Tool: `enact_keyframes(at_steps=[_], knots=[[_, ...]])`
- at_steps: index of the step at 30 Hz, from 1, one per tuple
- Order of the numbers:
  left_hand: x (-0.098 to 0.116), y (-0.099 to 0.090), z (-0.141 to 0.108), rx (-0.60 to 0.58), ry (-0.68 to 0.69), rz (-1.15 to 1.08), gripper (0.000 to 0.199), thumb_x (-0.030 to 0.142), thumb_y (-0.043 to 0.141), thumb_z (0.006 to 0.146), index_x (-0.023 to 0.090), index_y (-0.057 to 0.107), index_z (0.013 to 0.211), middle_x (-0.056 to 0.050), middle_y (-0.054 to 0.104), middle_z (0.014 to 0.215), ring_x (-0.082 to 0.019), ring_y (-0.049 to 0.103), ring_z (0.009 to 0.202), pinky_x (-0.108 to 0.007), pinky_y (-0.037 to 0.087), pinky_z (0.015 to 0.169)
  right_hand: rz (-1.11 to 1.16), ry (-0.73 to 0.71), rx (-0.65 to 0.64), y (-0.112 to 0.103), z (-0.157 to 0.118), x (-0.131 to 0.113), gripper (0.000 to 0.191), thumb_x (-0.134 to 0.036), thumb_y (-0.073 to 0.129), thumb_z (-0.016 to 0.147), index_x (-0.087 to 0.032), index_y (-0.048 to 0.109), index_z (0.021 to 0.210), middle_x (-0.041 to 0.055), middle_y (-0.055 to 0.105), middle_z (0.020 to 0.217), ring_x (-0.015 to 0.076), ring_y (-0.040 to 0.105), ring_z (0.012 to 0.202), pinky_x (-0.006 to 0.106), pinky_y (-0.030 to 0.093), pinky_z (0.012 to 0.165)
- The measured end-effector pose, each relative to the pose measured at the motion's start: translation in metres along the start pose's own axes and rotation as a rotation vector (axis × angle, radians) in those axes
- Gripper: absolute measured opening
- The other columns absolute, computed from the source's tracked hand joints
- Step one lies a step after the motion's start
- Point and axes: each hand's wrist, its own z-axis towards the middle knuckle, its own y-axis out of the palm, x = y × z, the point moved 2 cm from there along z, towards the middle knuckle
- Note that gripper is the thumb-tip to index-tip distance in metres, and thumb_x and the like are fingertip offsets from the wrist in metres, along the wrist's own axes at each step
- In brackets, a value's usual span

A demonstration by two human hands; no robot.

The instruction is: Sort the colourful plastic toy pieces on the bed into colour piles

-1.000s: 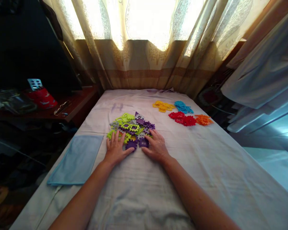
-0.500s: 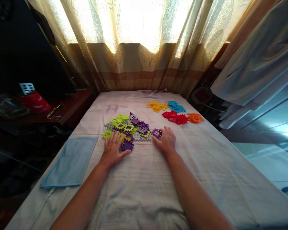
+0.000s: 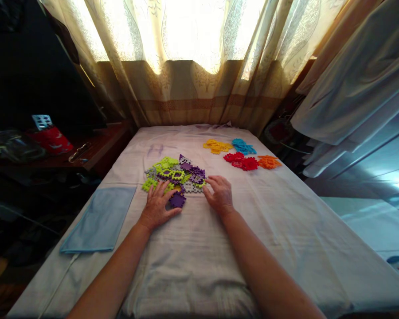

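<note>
A mixed pile of green, purple and grey toothed plastic pieces lies on the cloth-covered table. My left hand rests with spread fingers on the pile's near left edge, its thumb beside a dark purple piece. At the pile's right edge is my right hand, thumb and fingers apart, fingertips close to the grey and green pieces. No piece shows clearly between its fingers. Farther back on the right lie yellow, blue, red and orange pieces in separate groups.
A light blue cloth-like pad with a white cord lies on the table's left side. Beyond the left edge, a brown shelf holds a red container and a glass jar. Curtains hang behind; white fabric hangs at the right.
My right hand has moved left to the pile's edge. The purple windowed piece that was at its fingertips no longer shows apart from the pile. My left hand has barely moved.
</note>
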Motion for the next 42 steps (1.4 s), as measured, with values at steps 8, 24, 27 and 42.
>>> enact_keyframes(at_steps=[8, 24, 27, 42], knots=[[0.001, -0.002, 0.0, 0.044, 0.091, -0.023, 0.07, 0.063, 0.066, 0.078, 0.028, 0.055, 0.137, -0.012, 0.044, 0.153, -0.036, 0.029, 0.147, -0.059, 0.015, 0.12, 0.258, -0.015, -0.337, 0.027, -0.014, -0.053, 0.02, -0.033, 0.061, 0.087, -0.023, 0.072, 0.101, 0.0043, 0.076, 0.089, 0.0195, 0.067, 0.082, 0.031, 0.049, 0.08], [-0.017, 0.009, 0.001, 0.202, 0.008, -0.099, 0.04, 0.046, 0.048, 0.093, 0.025, 0.066, 0.121, -0.009, 0.054, 0.145, -0.033, 0.039, 0.142, -0.06, 0.025, 0.117, 0.094, 0.645, 0.066, -0.031, 0.012, 0.081, 0.025, -0.038, 0.057, 0.079, -0.021, 0.072, 0.088, 0.0039, 0.074, 0.078, 0.0206, 0.067, 0.074, 0.03, 0.049, 0.07], [-0.021, 0.011, 0.001, 0.245, 0.0, -0.127, 0.037, 0.045, 0.048, 0.093, 0.026, 0.069, 0.115, -0.009, 0.058, 0.141, -0.033, 0.042, 0.139, -0.06, 0.027, 0.116, 0.022, 0.619, 0.028, -0.03, 0.011, 0.079, 0.025, -0.037, 0.056, 0.082, -0.022, 0.073, 0.091, 0.0033, 0.074, 0.078, 0.0195, 0.066, 0.074, 0.03, 0.048, 0.069], [-0.03, 0.011, 0.002, 0.286, -0.062, -0.228, 0.036, 0.045, 0.046, 0.093, 0.024, 0.072, 0.107, -0.009, 0.063, 0.134, -0.031, 0.049, 0.133, -0.057, 0.036, 0.112, -0.089, 0.208, 0.049, -0.009, 0.021, 0.036, 0.026, -0.024, 0.051, 0.088, -0.018, 0.072, 0.101, 0.0107, 0.072, 0.102, 0.0231, 0.063, 0.097, 0.035, 0.047, 0.09]])
